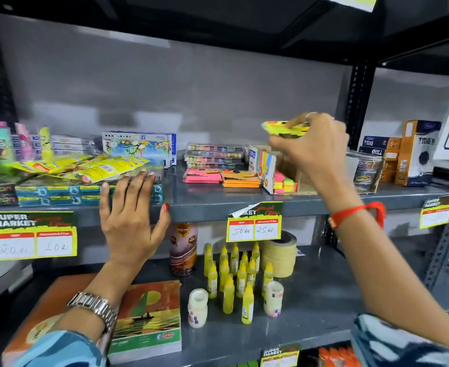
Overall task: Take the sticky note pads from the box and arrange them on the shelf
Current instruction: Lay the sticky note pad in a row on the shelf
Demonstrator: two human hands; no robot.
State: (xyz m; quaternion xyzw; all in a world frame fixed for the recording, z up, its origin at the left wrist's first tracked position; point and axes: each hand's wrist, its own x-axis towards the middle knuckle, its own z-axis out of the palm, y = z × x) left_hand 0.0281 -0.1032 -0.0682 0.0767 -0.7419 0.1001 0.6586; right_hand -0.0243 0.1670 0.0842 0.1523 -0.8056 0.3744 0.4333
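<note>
My right hand (311, 144) is raised above the cardboard box (268, 168) on the grey shelf (244, 205) and grips a yellow sticky note pad (284, 128). The open box still shows pink, yellow and orange pads (285, 185) inside. To its left lie a pink pad stack (202, 176) and an orange pad stack (240, 178), flat on the shelf. My left hand (130, 215) is open, fingers spread, resting against the shelf's front edge near yellow packets.
Yellow packets (85, 168), crayon boxes (138, 147) and teal boxes (59, 194) fill the shelf's left. Clear cases (212, 154) stand behind the pads; a clip tub (366, 170) and orange boxes (414, 152) sit right. Glue bottles (231, 274), tape rolls (279, 255) and notebooks (146, 319) occupy the lower shelf.
</note>
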